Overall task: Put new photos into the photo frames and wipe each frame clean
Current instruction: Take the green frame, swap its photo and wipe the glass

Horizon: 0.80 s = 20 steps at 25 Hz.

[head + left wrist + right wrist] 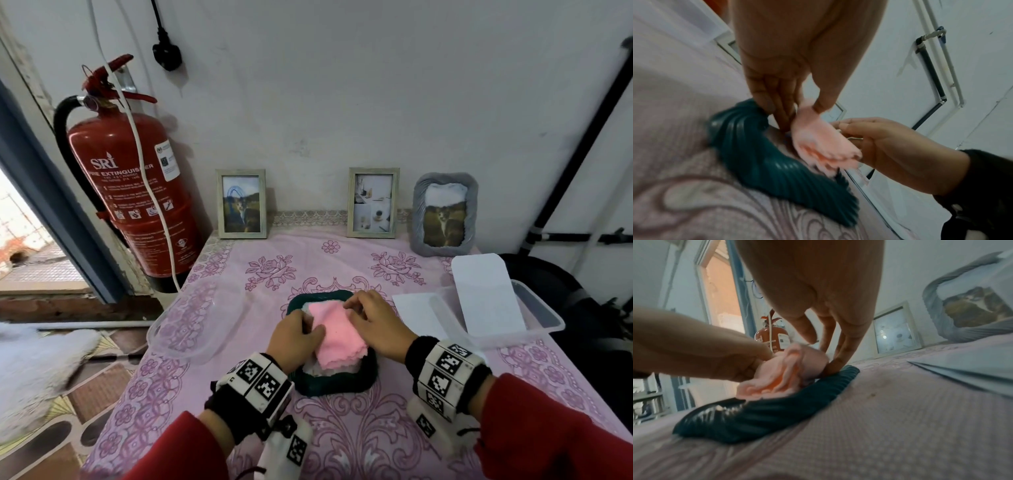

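A dark green ribbed photo frame (330, 382) lies flat on the pink flowered tablecloth (376, 428), near its middle. A folded pink cloth (337, 337) lies on the frame's glass. My left hand (310, 329) pinches the cloth's left edge; in the left wrist view its thumb sits on the pink cloth (818, 142) with the fingers (777, 105) on the other side of it, against the green frame (760, 155). My right hand (356, 306) rests on the cloth's far right corner. In the right wrist view its fingertips (838, 360) press down at the green frame's (766, 415) far rim, thumb lifted.
Three frames stand against the back wall: a pale one (242, 204) at left, a pale one (373, 202) in the middle, a grey ribbed one (444, 214) at right. A clear lid (191, 322) lies left. A clear box (537, 310) holding white sheets sits right. A red fire extinguisher (137, 192) hangs beyond the table's left edge.
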Each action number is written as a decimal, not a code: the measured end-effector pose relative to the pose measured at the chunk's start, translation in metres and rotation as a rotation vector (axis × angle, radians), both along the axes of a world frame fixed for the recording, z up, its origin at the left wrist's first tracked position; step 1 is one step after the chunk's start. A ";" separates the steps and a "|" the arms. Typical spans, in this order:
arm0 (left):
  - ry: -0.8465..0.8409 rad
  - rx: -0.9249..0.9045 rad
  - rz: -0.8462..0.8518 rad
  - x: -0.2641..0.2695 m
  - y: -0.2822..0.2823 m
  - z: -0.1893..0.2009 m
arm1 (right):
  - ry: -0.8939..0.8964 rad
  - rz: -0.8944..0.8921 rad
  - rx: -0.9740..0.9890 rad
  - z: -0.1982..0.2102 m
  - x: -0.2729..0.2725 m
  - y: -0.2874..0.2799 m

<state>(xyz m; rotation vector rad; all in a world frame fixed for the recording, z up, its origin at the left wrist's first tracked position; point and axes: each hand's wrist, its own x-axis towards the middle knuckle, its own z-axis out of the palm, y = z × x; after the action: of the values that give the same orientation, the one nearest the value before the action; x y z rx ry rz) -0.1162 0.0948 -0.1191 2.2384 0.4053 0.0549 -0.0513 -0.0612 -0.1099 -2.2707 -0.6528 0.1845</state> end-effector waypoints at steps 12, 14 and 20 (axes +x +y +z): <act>-0.144 -0.410 -0.068 0.002 0.009 -0.007 | 0.245 -0.128 0.136 0.004 0.005 -0.009; -0.203 -0.464 -0.043 -0.002 0.015 0.001 | 0.253 -0.139 0.104 0.001 0.007 -0.011; -0.340 -0.422 0.007 -0.013 0.051 0.039 | 0.156 -0.069 -0.137 -0.006 0.005 -0.008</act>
<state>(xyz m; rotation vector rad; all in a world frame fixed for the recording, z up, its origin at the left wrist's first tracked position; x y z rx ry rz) -0.1289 0.1459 -0.0800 1.7692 0.2136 0.3189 -0.0462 -0.0696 -0.1163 -2.3772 -0.4933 0.3790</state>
